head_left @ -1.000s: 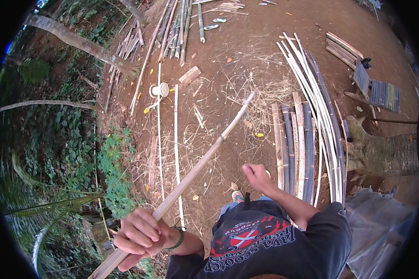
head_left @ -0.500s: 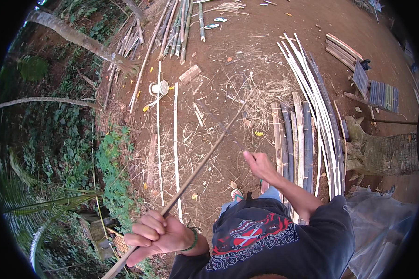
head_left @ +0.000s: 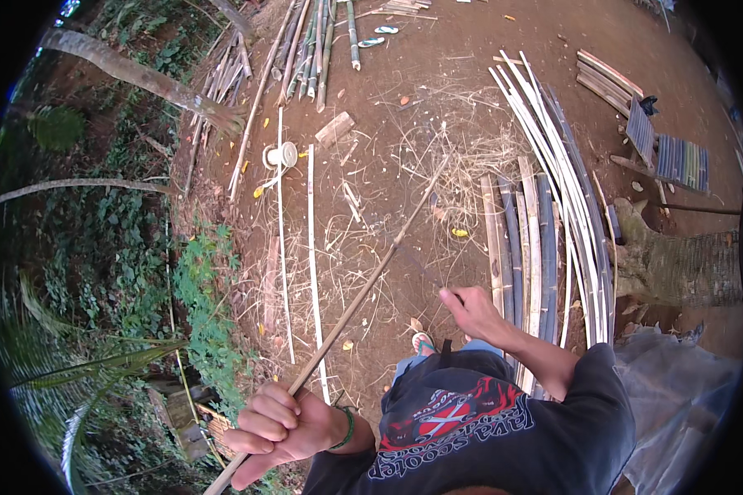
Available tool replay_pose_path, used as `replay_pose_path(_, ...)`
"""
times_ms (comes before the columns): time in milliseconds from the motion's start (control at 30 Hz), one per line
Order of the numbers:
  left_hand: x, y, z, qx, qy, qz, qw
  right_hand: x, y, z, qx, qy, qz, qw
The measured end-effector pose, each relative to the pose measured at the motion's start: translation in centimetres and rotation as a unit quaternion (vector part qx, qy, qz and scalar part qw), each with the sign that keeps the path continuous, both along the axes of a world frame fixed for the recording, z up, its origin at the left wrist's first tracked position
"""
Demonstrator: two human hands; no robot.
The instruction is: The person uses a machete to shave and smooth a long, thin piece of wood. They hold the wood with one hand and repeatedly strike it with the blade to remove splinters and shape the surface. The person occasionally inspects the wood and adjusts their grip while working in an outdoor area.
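A long brown bamboo strip (head_left: 357, 304) slants from the lower left up toward the middle of the ground. My left hand (head_left: 276, 425), with a green band at the wrist, is wrapped round its lower part. The strip's far end reaches a pile of shavings (head_left: 479, 157). My right hand (head_left: 476, 313) is closed at the right of the strip, in front of my shirt. From it a thin dark knife blade (head_left: 423, 271), faint with motion, points to the strip near a node. Whether the blade touches the strip I cannot tell. The knife's handle is hidden in my fist.
Pale strips (head_left: 565, 190) and dark split bamboo (head_left: 545, 256) lie to my right. Two thin strips (head_left: 314, 247) and a white spool (head_left: 281, 155) lie on the left. Bamboo poles (head_left: 309, 54) are at the back. A tree trunk (head_left: 677, 260) stands right; plants (head_left: 206, 289) border the left.
My right hand has moved a little right and toward me, and the blade now shows between it and the strip. My left hand keeps its hold, shifted slightly right and nearer.
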State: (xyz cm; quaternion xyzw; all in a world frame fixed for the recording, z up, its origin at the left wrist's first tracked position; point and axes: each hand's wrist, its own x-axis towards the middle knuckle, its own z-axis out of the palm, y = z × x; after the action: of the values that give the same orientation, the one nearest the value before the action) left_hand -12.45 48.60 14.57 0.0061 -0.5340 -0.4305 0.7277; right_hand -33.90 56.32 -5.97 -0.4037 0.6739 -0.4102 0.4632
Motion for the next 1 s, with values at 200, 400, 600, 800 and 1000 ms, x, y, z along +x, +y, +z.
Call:
replay_pose_path(200,-0.9,0.2,0.3,0.000,0.005,-0.008,1.000,1.0,1.4,-1.2,-0.178,0.085,0.048,0.979)
replay_pose_path(400,-0.6,0.4,-0.4,0.009,0.007,0.067,0.998,-1.9,-0.3,-1.8,0.059,0.000,-0.006,0.998)
replay_pose_path(600,-0.8,0.8,0.2,0.004,-0.005,-0.002,1.000,-1.2,0.3,-1.2,-0.123,0.030,0.077,0.989)
replay_pose_path(800,-0.8,0.5,-0.1,0.002,0.005,0.069,0.998,-6.3,-2.2,-6.9,0.037,0.131,-0.018,0.990)
replay_pose_path(1000,-1.4,0.5,0.1,0.018,0.024,0.035,0.999,-4.1,-0.7,-1.3,-0.105,0.080,0.147,0.980)
